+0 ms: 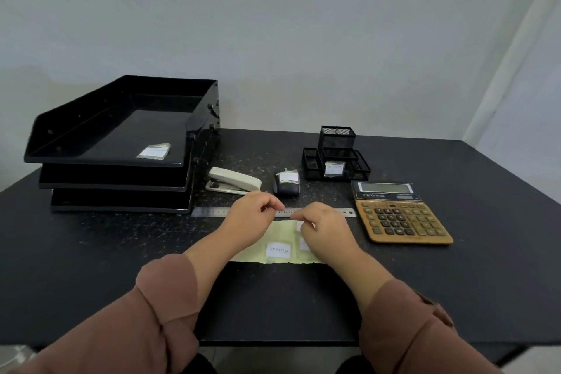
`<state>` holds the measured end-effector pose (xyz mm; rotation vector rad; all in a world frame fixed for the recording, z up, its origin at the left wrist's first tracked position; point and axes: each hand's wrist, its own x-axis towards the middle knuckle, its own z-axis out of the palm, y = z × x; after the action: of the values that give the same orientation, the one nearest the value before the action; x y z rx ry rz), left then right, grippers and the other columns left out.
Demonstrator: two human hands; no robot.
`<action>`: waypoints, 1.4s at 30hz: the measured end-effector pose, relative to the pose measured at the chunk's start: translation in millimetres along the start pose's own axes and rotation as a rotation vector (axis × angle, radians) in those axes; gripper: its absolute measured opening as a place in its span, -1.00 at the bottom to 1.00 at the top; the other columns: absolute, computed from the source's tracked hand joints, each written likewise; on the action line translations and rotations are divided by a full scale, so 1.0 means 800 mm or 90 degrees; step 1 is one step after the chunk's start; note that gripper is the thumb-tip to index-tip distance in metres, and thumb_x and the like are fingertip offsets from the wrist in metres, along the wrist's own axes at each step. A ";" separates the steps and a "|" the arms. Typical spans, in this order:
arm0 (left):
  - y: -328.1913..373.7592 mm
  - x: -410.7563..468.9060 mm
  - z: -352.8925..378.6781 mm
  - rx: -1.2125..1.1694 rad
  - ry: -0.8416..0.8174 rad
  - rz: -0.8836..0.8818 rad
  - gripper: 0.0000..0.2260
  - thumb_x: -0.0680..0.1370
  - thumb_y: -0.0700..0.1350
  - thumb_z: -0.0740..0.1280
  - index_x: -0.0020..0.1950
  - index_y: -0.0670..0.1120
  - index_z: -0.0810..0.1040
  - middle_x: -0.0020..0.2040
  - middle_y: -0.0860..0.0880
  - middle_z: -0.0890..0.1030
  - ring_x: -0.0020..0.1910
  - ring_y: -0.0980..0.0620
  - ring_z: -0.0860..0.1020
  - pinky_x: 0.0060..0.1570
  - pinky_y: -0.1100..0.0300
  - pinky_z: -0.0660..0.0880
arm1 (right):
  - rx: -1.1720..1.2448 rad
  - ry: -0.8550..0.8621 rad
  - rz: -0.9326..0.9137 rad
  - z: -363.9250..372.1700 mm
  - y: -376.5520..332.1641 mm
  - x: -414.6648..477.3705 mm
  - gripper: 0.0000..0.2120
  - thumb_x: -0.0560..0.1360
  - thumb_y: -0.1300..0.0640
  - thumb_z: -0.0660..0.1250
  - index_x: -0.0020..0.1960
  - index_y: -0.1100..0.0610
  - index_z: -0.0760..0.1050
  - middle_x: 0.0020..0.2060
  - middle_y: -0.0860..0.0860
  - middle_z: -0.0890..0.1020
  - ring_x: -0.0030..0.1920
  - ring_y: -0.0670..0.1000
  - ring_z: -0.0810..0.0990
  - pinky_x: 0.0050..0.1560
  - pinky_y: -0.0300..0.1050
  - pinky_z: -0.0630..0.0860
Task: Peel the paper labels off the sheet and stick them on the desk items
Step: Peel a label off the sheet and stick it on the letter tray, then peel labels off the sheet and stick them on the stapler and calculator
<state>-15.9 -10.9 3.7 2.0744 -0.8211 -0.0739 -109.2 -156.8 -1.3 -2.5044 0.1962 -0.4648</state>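
Note:
A pale yellow sheet (282, 237) lies flat on the black desk in front of me. A white label reading "STAPLER" (278, 250) is stuck on it, and another label (304, 243) is half hidden by my right hand. My left hand (253, 217) and my right hand (323, 229) meet fingertip to fingertip just above the steel ruler (212, 212). Both pinch what looks like a small pale paper label between them, though it is hard to make out. The beige stapler (233, 181) lies behind the ruler and carries no label.
Stacked black trays (100, 182) at the left hold a label (153, 151) in the top tray. A small dark desk item (287, 184), a mesh organiser (337, 136) and a gold calculator (400, 218) stand behind and to the right. The first two carry labels.

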 end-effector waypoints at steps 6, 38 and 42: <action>-0.016 -0.010 0.003 -0.044 -0.017 -0.002 -0.73 0.50 -0.23 0.31 -0.23 0.15 0.58 -0.14 0.11 0.55 -0.23 0.21 0.48 -0.19 0.39 0.37 | 0.007 -0.022 -0.037 0.000 0.008 -0.006 -0.72 0.39 0.31 0.24 0.00 0.10 0.62 -0.04 -0.01 0.61 0.06 -0.02 0.50 0.06 -0.27 0.33; -0.008 -0.026 -0.010 0.135 -0.250 0.067 -0.62 0.37 -0.25 0.25 -0.04 0.25 0.51 0.06 0.23 0.41 0.12 0.20 0.22 0.24 0.17 0.11 | 0.007 -0.133 0.011 -0.007 0.014 -0.005 -0.63 0.40 0.33 0.23 0.16 0.10 0.56 0.10 -0.02 0.50 0.15 -0.05 0.44 0.12 -0.29 0.33; -0.010 -0.026 -0.008 0.168 -0.267 0.087 -0.50 0.40 -0.23 0.22 0.18 0.30 0.49 0.08 0.26 0.38 0.16 0.16 0.22 0.26 0.21 0.07 | 0.018 -0.133 0.014 -0.007 0.013 -0.006 -0.63 0.40 0.33 0.22 0.14 0.09 0.57 0.08 -0.05 0.50 0.14 -0.05 0.45 0.11 -0.27 0.34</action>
<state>-25.5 8.9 -3.0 2.2780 -1.2839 -0.3514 -116.2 -167.5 -4.1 -2.4994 0.1346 -0.1922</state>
